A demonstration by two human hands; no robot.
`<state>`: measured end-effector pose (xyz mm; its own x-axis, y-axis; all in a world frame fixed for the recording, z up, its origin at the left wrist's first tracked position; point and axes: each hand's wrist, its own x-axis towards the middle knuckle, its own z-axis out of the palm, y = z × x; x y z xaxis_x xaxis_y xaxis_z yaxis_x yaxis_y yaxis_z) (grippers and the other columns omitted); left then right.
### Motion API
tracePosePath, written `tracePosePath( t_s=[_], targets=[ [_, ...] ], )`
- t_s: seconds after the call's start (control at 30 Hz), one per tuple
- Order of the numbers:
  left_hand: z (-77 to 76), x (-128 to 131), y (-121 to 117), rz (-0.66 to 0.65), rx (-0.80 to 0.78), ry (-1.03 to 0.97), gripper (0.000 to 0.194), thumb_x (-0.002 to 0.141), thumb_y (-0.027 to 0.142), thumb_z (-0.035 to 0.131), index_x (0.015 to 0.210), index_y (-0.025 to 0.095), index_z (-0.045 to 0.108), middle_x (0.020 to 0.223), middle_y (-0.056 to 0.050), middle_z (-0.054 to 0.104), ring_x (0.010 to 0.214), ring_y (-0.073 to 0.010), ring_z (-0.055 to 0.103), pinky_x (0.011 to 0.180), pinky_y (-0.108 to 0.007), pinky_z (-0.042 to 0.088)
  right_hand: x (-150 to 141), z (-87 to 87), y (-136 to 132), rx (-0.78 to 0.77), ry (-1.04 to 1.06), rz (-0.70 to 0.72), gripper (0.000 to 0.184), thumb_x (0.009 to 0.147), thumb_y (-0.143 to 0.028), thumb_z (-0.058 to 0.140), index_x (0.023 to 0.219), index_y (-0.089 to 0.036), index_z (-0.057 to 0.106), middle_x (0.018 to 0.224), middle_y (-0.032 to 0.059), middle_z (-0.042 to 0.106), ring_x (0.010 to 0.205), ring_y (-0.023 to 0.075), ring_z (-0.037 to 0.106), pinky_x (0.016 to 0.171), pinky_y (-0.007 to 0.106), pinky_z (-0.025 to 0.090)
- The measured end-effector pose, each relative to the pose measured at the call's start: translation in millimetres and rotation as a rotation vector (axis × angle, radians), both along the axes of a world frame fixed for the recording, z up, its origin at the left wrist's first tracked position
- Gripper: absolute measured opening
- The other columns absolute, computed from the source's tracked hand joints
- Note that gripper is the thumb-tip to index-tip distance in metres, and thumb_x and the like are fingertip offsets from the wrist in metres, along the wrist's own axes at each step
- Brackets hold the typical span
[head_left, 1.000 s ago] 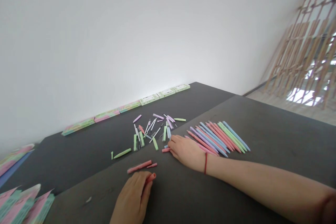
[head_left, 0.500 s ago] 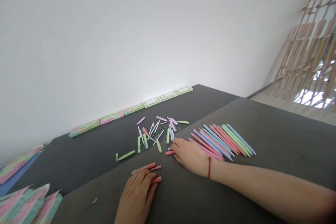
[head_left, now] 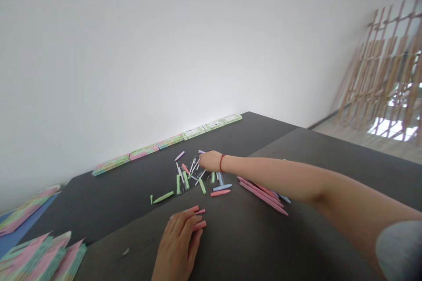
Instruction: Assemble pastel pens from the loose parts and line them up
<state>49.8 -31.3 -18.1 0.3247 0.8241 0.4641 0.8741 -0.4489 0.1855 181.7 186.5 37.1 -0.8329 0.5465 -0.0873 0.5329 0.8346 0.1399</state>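
Observation:
My left hand [head_left: 178, 239] rests low on the dark table, its fingers curled over a pink pen barrel [head_left: 199, 225] whose end sticks out by the thumb. Just past those fingers lie another pink pen piece [head_left: 194, 209] and a small pink part [head_left: 200, 212]. My right hand [head_left: 210, 160] reaches into the scattered pen parts, fingers drawn together and pointing down beside a purple piece [head_left: 201, 152]; what they pinch is hidden. Near it are white refills [head_left: 191, 166], a green barrel [head_left: 202, 185], a blue barrel [head_left: 222, 187] and a red barrel [head_left: 220, 192].
Several pink pens [head_left: 263, 197] lie in a row, partly covered by my right forearm. Flat pen boxes [head_left: 194, 133] line the wall edge. Pink and teal packets [head_left: 42, 257] are stacked at lower left, near a blue surface [head_left: 28, 219]. A wooden rack [head_left: 379, 70] stands at right.
My right hand has left the red and blue barrels near the pens and moved forward and left into the loose parts. My left hand stays by the pink pieces. The view has shifted slightly.

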Motion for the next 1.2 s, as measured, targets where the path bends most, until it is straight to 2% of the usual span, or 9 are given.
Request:
tracePosePath(
  t_s=[0.27, 0.47, 0.63, 0.73, 0.83, 0.93, 1.03, 1.1, 1.2],
  targets=[
    [3.5, 4.6, -1.2, 0.0, -0.038, -0.024, 0.017, 0.088, 0.019, 0.047, 0.101, 0.023, 0.057, 0.112, -0.008, 0.062, 0.11, -0.0234, 0.055, 0.091, -0.044, 0.046, -18.1, -14.2, 11.0, 0.018, -0.114, 0.024, 0.017, 0.088, -0.02, 0.053, 0.1, -0.01, 0.061, 0.103, 0.0088, 0.064, 0.09, 0.0182, 0.062, 0.078, 0.036, 0.05],
    [1.0, 3.7, -2.8, 0.047, -0.032, -0.055, 0.022, 0.088, 0.019, 0.047, 0.108, 0.024, 0.054, 0.112, -0.009, 0.059, 0.105, -0.0236, 0.055, 0.088, -0.043, 0.046, -7.0, 0.4, 1.8, 0.038, -0.051, 0.074, 0.017, 0.082, -0.012, 0.054, 0.098, -0.009, 0.06, 0.102, 0.0157, 0.065, 0.088, 0.0202, 0.064, 0.074, 0.028, 0.048],
    [-3.0, 3.3, -4.2, 0.17, 0.162, -0.102, 0.038, 0.086, 0.022, 0.05, 0.124, 0.021, 0.043, 0.116, -0.012, 0.054, 0.107, -0.0251, 0.052, 0.089, -0.043, 0.043, 23.2, 15.7, -47.4, 0.051, 0.028, 0.174, 0.017, 0.081, -0.018, 0.051, 0.096, -0.014, 0.058, 0.096, 0.0111, 0.066, 0.087, 0.0223, 0.063, 0.068, 0.03, 0.047],
    [-1.3, 5.9, -5.3, 0.171, 0.245, -0.031, 0.043, 0.084, 0.025, 0.054, 0.125, 0.019, 0.042, 0.116, -0.013, 0.056, 0.107, -0.0261, 0.052, 0.089, -0.042, 0.04, 38.1, 12.2, -91.4, -0.004, 0.149, 0.342, 0.016, 0.078, -0.022, 0.052, 0.09, -0.014, 0.058, 0.089, 0.0084, 0.066, 0.079, 0.0224, 0.064, 0.058, 0.029, 0.045],
    [2.2, 10.7, -7.2, 0.089, 0.178, 0.109, 0.027, 0.084, 0.023, 0.054, 0.111, 0.022, 0.052, 0.099, -0.006, 0.064, 0.094, -0.0225, 0.058, 0.086, -0.039, 0.037, 45.5, 2.6, -125.2, -0.089, 0.207, 0.368, 0.016, 0.077, -0.024, 0.053, 0.088, -0.014, 0.059, 0.086, 0.0081, 0.067, 0.074, 0.0209, 0.063, 0.058, 0.029, 0.044],
    [4.2, 15.4, -9.0, 0.025, 0.094, 0.198, 0.012, 0.089, 0.02, 0.046, 0.093, 0.024, 0.057, 0.074, 0.001, 0.065, 0.071, -0.0172, 0.06, 0.076, -0.034, 0.036, 52.1, -2.5, -139.0, -0.167, 0.279, 0.309, 0.014, 0.077, -0.024, 0.054, 0.085, -0.015, 0.06, 0.086, 0.0073, 0.067, 0.074, 0.0194, 0.063, 0.064, 0.03, 0.044],
    [3.7, 17.1, -9.2, 0.034, 0.079, 0.184, 0.019, 0.092, 0.02, 0.039, 0.09, 0.022, 0.057, 0.067, 0.001, 0.063, 0.063, -0.0163, 0.059, 0.07, -0.032, 0.037, 64.1, 1.9, -133.7, -0.319, 0.422, 0.296, 0.016, 0.081, -0.029, 0.055, 0.088, -0.017, 0.062, 0.089, 0.0041, 0.066, 0.079, 0.016, 0.061, 0.069, 0.026, 0.043],
    [2.5, 16.3, -8.3, 0.035, 0.049, 0.138, 0.02, 0.092, 0.021, 0.037, 0.092, 0.022, 0.057, 0.069, 0.0, 0.064, 0.064, -0.0162, 0.059, 0.07, -0.032, 0.038, 72.6, 6.7, -119.2, -0.383, 0.51, 0.266, 0.019, 0.086, -0.031, 0.051, 0.093, -0.018, 0.062, 0.09, 0.0035, 0.065, 0.081, 0.0139, 0.06, 0.07, 0.023, 0.042],
    [-0.1, 13.7, -6.4, 0.037, -0.014, 0.071, 0.019, 0.093, 0.022, 0.038, 0.093, 0.022, 0.057, 0.072, 0.0, 0.064, 0.066, -0.0162, 0.059, 0.07, -0.031, 0.039, 78.1, 9.7, -80.4, -0.291, 0.456, 0.155, 0.02, 0.09, -0.023, 0.044, 0.094, -0.016, 0.063, 0.095, 0.0059, 0.065, 0.087, 0.0144, 0.058, 0.077, 0.024, 0.041]
  ],
)
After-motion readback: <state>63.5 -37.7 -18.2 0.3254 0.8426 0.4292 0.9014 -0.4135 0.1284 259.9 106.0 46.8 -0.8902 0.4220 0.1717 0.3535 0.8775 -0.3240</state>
